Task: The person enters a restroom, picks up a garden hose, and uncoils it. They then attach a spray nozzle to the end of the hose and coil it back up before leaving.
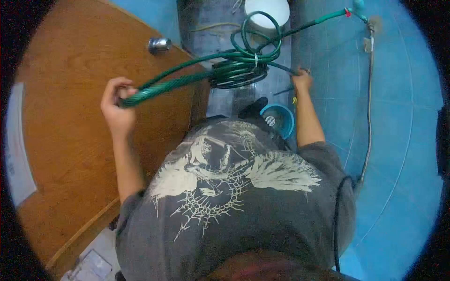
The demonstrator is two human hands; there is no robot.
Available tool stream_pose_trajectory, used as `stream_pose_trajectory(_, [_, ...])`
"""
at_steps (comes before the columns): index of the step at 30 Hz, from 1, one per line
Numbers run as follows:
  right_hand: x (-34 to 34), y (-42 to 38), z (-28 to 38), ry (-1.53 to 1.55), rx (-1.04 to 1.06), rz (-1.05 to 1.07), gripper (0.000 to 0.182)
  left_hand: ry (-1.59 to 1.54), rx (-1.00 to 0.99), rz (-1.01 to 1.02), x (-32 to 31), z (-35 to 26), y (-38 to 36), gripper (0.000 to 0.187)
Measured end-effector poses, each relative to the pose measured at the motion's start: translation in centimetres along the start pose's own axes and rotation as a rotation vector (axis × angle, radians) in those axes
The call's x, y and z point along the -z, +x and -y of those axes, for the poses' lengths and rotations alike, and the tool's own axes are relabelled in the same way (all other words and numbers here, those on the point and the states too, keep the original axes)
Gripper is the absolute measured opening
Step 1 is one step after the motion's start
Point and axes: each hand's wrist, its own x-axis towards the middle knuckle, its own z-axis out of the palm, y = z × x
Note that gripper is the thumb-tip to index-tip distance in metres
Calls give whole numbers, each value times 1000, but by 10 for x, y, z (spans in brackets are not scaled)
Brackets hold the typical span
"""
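Observation:
A green hose (239, 68) hangs in a coil in front of me, bound near its middle by a thin pale tie. My left hand (120, 100) is closed round several strands at the coil's left end, over the wooden door. On the other side my right hand (303, 79) is closed on a single dark stretch of the hose, near the tiled wall. From the coil one length runs up and right to a pipe fitting (370, 23) on the wall, with a red piece around it.
The wooden door (70, 131) with a round metal knob (160, 45) stands at left. A white bucket (268, 11) is at the top, a blue basin (286, 114) below the coil. A thin pipe (370, 112) runs down the blue tiled wall (398, 140).

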Motion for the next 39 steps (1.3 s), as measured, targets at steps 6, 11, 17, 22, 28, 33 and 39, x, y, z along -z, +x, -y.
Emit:
stream_pose_trajectory(6, [21,2,1,87,-400,-280,60,535,233,255,-65,-13,-11,14])
stream_pose_trajectory(11, [39,33,33,368,-171,-361,51,442,202,407,-94,7,-37,13])
stream_pose_trajectory(17, [85,8,66,110,134,-386,47,84,-51,786,-101,50,-63,26])
stream_pose_trajectory(22, [90,7,58,-11,161,-262,55,127,134,471,-122,73,-123,16])
stream_pose_trajectory(28, [84,-34,88,-40,229,-319,40,360,346,455,-93,61,-142,14])
stream_pose_trajectory(33, [80,-40,71,96,464,-577,27,131,-42,488,-82,74,-136,16])
stream_pose_trajectory(39, [97,-42,84,259,397,-767,25,201,-296,605,-72,94,-125,15])
